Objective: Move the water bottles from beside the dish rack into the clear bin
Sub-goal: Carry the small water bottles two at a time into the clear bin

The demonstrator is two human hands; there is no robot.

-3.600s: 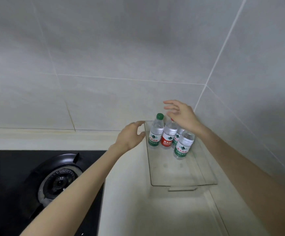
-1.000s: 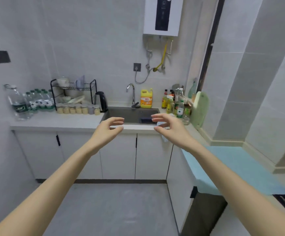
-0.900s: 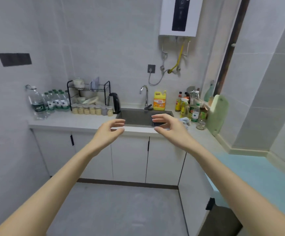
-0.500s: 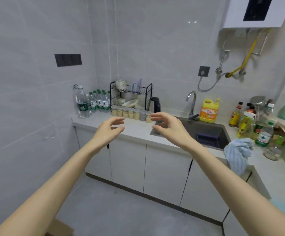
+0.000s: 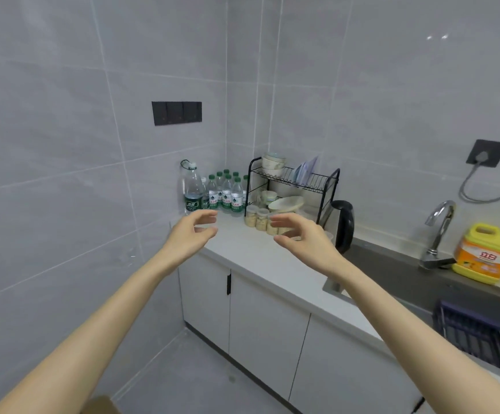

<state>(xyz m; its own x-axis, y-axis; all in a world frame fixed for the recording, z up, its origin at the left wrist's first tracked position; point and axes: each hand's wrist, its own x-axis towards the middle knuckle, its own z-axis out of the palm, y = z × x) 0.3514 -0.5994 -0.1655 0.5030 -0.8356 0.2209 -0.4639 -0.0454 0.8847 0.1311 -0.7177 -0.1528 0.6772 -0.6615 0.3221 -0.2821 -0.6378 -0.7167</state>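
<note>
We are holding both hands out in the air, palms facing each other, and they are gripping nothing. The L fingers (image 5: 208,216) are curving loosely, w/ the thumb apart from them, so the left hand (image 5: 190,237) is half open. The R fingers (image 5: 281,219) are curving the same way, and the right hand (image 5: 304,239) is also half open. Both hands are hovering above the edge of the white counter (image 5: 251,252), touching no surface.

The counter is running along a grey tiled wall into a corner, w/ white cabinet doors (image 5: 266,318) under it and a dark sink (image 5: 416,279) w/ a tap (image 5: 439,228) to the R. A yellow detergent jug (image 5: 484,253) is standing behind the sink.

The water bottles (image 5: 227,192) are standing upright in a tight group in the corner, just L of the black dish rack (image 5: 293,186): small, clear, w/ green caps and white-green labels. A bigger bottle (image 5: 193,189) is standing just L of them.
</note>
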